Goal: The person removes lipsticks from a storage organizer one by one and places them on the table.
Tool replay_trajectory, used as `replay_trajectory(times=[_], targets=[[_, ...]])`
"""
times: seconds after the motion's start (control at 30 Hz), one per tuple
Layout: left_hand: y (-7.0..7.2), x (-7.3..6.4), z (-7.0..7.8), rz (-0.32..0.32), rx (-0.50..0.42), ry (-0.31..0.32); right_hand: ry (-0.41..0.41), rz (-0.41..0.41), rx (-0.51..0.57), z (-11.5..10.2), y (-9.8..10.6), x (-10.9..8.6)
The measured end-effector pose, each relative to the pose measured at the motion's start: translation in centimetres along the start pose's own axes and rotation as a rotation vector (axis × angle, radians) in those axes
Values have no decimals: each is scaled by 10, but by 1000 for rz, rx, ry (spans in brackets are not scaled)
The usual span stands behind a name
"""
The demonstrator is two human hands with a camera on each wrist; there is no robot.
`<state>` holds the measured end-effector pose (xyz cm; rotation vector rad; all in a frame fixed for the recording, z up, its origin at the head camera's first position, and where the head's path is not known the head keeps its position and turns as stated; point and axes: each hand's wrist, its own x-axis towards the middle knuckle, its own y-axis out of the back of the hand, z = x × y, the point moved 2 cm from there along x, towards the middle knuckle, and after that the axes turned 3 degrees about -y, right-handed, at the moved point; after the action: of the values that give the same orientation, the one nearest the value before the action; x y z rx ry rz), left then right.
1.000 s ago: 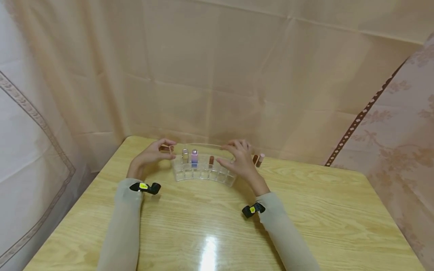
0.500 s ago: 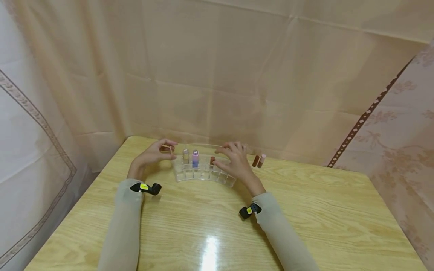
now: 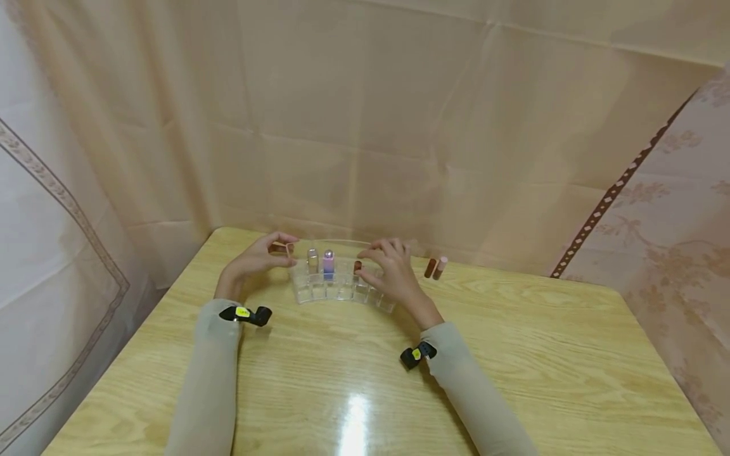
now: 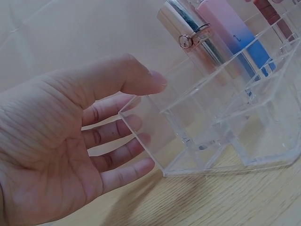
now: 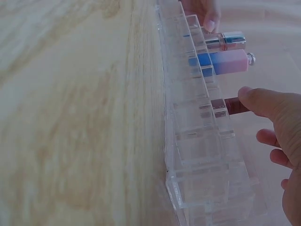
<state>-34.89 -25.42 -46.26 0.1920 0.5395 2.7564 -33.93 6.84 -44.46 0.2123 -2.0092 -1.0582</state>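
Observation:
A clear, curved lipstick organizer (image 3: 336, 294) with stepped compartments stands on the table. Its left end wall is held by my left hand (image 3: 256, 259), thumb on the upper edge and fingers spread behind the wall (image 4: 61, 132). A brown lipstick (image 5: 237, 106) stands upright in a middle compartment. My right hand (image 3: 396, 272) has its thumb (image 5: 256, 99) against the top of that lipstick and the index finger on its far side; the index contact is partly hidden. Further left stand a silver-and-pink lipstick (image 4: 197, 37) and a pink-to-blue tube (image 4: 237, 30).
Right of the organizer, a brown lipstick (image 3: 430, 268) and a pink-capped one (image 3: 440, 268) stand close together. A beige curtain (image 3: 353, 126) hangs directly behind the wooden table (image 3: 319, 373).
My right hand has shifted left along the organizer, bringing thumb and index finger to the brown lipstick. The left hand keeps its hold on the end wall.

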Motion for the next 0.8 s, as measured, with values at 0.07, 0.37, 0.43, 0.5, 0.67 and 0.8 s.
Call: replay_trajectory(times=[0.07, 0.37, 0.43, 0.5, 0.67, 0.8], targets=[[0, -1, 0, -1, 0, -1, -3, -7, -4, -1, 0, -1], [-1, -5, 1, 9, -21, 8, -17, -41, -29, -6, -1, -2], [-1, -4, 0, 9, -30, 9, -14, -41, -30, -6, -2, -2], [0, -4, -1, 7, -36, 3, -11, -36, -25, -7, -2, -2], [1, -4, -2, 12, -39, -6, -7, -27, 3, -7, -4, -1], [0, -5, -3, 14, -26, 1, -22, -36, 16, -6, -6, -1]])
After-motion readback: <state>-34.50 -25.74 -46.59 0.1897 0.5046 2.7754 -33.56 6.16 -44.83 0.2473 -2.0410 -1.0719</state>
